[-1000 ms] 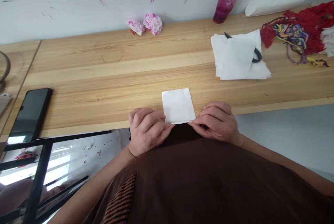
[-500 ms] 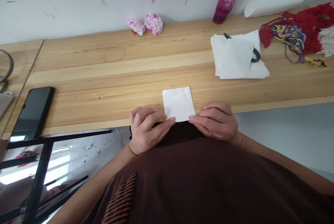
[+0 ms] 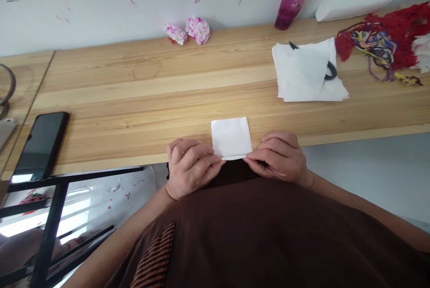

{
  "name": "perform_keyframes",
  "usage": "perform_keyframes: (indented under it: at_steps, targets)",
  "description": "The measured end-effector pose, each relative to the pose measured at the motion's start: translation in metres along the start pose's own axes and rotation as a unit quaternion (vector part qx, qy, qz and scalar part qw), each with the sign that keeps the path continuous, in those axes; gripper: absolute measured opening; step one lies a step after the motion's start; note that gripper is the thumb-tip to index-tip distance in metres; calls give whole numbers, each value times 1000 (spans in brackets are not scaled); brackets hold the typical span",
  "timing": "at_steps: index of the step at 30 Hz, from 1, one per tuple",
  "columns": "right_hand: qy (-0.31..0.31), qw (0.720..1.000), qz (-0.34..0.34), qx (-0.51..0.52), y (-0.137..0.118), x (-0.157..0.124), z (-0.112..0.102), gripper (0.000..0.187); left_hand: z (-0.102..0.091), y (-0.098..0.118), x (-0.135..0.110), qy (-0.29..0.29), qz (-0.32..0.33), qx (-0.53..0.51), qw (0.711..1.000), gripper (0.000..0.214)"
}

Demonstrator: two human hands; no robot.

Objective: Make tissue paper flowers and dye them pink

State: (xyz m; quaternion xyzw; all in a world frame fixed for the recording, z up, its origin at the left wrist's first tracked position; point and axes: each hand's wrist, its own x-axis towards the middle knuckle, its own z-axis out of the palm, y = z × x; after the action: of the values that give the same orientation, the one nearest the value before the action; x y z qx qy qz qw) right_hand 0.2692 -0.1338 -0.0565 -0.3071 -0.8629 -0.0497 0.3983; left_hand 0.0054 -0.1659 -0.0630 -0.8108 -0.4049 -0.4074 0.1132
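Observation:
A small white square of tissue paper (image 3: 231, 137) lies at the near edge of a long wooden table (image 3: 141, 100). My left hand (image 3: 188, 166) pinches its near left corner, fingers curled together. My right hand (image 3: 279, 157) pinches the near right corner the same way. A narrow fold shows along the paper's near edge between my fingertips. Both hands rest against the table edge, just above my brown shirt.
A stack of white tissue sheets (image 3: 307, 73) with black scissors (image 3: 329, 70) half under it lies at the right. Beyond are red and coloured yarn (image 3: 386, 39), a pink-stained cup (image 3: 289, 5) and two pink-white paper flowers (image 3: 188, 32). A black phone (image 3: 40, 144) lies at the left.
The visible paper square has grown shorter, its far edge nearer to me, as my fingers fold the near edge in narrow pleats. Both hands stay in place at the table edge.

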Motion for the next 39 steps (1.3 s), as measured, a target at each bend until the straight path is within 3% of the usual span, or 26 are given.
perform_keyframes:
  at_steps: [11,18,39]
  targets:
    - [-2,999,37,16,0,1,1,22,1,0,1,4,-12,12,1000,31]
    - [21,1000,13,12,2,-1,2,23,0,0,3,-2,-2,9,1000,38]
    - [-11,1000,9,10,1,2,-2,19,1,0,3,-4,-7,8,1000,24]
